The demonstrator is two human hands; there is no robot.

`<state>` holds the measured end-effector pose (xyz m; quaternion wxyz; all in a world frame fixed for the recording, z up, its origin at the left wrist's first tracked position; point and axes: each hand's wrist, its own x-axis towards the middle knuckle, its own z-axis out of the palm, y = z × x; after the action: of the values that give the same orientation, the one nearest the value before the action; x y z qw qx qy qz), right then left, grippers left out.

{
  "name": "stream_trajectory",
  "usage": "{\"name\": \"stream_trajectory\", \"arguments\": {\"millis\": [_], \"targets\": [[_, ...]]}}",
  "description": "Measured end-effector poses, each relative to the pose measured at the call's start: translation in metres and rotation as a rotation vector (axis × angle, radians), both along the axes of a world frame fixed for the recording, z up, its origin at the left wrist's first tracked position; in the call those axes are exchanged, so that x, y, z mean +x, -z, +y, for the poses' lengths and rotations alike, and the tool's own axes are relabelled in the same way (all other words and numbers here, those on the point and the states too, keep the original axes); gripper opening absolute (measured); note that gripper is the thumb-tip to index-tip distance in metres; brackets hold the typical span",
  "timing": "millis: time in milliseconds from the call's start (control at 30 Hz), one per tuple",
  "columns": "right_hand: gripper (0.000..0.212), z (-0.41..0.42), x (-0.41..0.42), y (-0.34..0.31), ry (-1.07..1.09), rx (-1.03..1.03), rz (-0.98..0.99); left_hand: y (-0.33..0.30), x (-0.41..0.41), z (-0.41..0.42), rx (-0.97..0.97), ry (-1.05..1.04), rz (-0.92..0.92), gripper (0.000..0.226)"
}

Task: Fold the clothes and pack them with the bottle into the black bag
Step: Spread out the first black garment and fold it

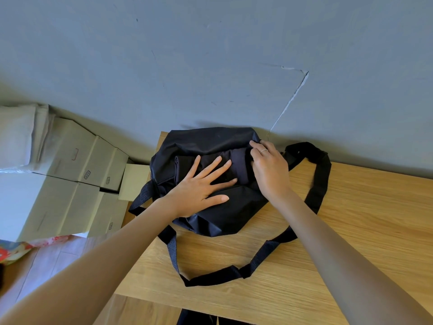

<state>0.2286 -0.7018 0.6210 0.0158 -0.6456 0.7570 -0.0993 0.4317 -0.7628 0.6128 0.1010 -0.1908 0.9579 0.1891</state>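
Left hand (201, 186) presses flat on soft folded clothes (210, 170) inside the limp black bag (210, 139); right hand (269, 167) pinches its rim.

Duffel bag (218, 214) lies on the table (351, 231), at its far left corner, against the wall (210, 55). Folded clothes (210, 167) sit in the bag's open top. Left hand (201, 184) lies flat on the clothes; right hand (269, 167) at the bag's right end, touching the opening edge. Shoulder strap (321, 184) loops over the table to the right and in front of the bag. Cardboard boxes (77, 174) stacked left of the table, along the wall.
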Motion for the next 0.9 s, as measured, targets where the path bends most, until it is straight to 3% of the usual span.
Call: {"name": "stream_trajectory", "arguments": {"millis": [200,333,433,533,633,900], "targets": [[0.013,-0.008,0.007,-0.018,0.156,-0.08,-0.145,0.001,0.008,0.002,-0.125,0.071,0.052,0.053],[0.019,-0.013,0.008,-0.021,0.236,0.01,-0.148,0.0,0.009,0.002,-0.119,0.124,0.067,0.049],[0.015,-0.013,0.008,-0.022,0.132,-0.034,-0.051,0.001,0.008,-0.001,-0.092,0.128,0.023,0.052],[0.037,-0.012,-0.003,-0.012,-0.107,-0.047,0.115,-0.001,0.007,-0.004,-0.023,0.086,-0.006,0.058],[0.043,-0.01,-0.008,-0.008,-0.166,-0.042,0.138,-0.004,0.006,-0.003,0.025,0.02,0.054,0.06],[0.013,-0.02,-0.003,-0.008,-0.137,-0.043,0.022,0.007,0.007,0.0,-0.118,0.109,0.057,0.055]]}}
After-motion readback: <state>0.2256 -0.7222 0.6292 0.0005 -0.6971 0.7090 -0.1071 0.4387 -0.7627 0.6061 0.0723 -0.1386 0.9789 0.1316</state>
